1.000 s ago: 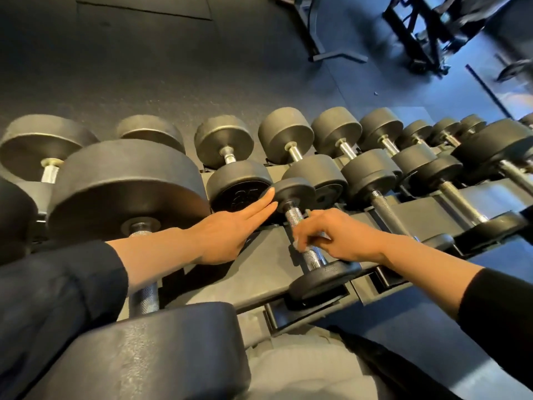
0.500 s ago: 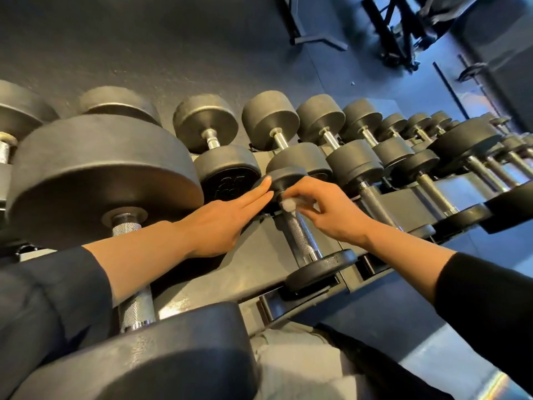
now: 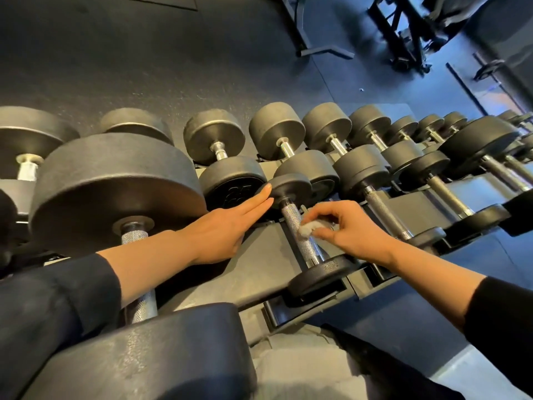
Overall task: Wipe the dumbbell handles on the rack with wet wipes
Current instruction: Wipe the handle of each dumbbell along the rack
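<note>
Nearest the camera, a big dumbbell lies at lower left, its near head filling the bottom corner and its knurled bar passing under the left forearm. Both forearms reach in from dark sleeves; pale trousers show at the bottom edge.

The left hand lies flat on the rack, fingers straight and together, holding nothing. Its fingertips touch the far head of a small dumbbell.

That small dumbbell rests in its cradle on the rack's near tier, between the two hands, its near head towards the camera and its handle sloping away up and to the left. The right hand is just right of the handle, fingers curled, pinching a crumpled white wipe. The wipe presses against the right side of the handle, about halfway along. Bare knurled metal shows above and below it.

To the right on the same tier, more dumbbells lie side by side, their handles uncovered. Behind them the far tier holds a row of heavier-headed dumbbells running from the left edge off to the right, shrinking with distance.

Beyond the rack is dark speckled floor. At the top right stand black machine frames, too blurred to identify.
</note>
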Motion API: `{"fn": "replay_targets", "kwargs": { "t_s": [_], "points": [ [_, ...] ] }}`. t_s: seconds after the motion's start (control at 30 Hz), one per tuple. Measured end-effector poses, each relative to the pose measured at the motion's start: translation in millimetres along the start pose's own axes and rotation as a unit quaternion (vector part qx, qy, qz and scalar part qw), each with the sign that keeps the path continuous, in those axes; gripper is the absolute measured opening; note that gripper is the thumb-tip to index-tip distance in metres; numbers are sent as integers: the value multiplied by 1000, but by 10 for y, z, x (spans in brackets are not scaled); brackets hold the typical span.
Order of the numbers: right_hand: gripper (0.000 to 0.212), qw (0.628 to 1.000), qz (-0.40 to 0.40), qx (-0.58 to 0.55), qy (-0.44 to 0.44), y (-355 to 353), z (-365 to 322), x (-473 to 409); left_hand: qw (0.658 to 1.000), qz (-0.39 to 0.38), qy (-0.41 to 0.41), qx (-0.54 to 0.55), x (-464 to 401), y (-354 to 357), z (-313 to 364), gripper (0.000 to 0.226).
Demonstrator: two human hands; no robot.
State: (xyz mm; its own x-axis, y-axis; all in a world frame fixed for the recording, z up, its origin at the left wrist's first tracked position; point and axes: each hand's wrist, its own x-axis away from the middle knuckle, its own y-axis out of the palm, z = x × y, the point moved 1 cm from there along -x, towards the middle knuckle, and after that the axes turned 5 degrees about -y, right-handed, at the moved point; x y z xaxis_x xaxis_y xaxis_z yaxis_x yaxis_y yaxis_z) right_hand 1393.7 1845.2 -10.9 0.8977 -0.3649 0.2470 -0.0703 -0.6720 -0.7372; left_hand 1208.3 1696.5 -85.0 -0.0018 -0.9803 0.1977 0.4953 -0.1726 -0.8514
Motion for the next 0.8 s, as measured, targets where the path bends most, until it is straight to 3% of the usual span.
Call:
{"fn": "replay_targets", "kwargs": {
  "t_s": [0.1, 0.37, 0.57, 0.7, 0.8],
  "points": [
    [21, 997, 70, 32, 2, -12, 64, -12, 1000, -2, -9, -6, 11, 16, 1, 92],
    [10, 998, -60, 0, -29, 38, 137, -11, 990, -68, -64, -109, 125, -160, 115, 97],
    [19, 994, 40, 40, -97, 87, 31, -173, 975, -114, -107, -159, 141, -347, 249, 101],
    [25, 969, -98, 188, -129, 162, -59, -250, 969, -118, -133, -169, 167, -444, 323, 96],
    [25, 957, -167, 196, -136, 180, -91, -203, 975, -99, -146, -138, 293, -494, 261, 88]
  ]
}}
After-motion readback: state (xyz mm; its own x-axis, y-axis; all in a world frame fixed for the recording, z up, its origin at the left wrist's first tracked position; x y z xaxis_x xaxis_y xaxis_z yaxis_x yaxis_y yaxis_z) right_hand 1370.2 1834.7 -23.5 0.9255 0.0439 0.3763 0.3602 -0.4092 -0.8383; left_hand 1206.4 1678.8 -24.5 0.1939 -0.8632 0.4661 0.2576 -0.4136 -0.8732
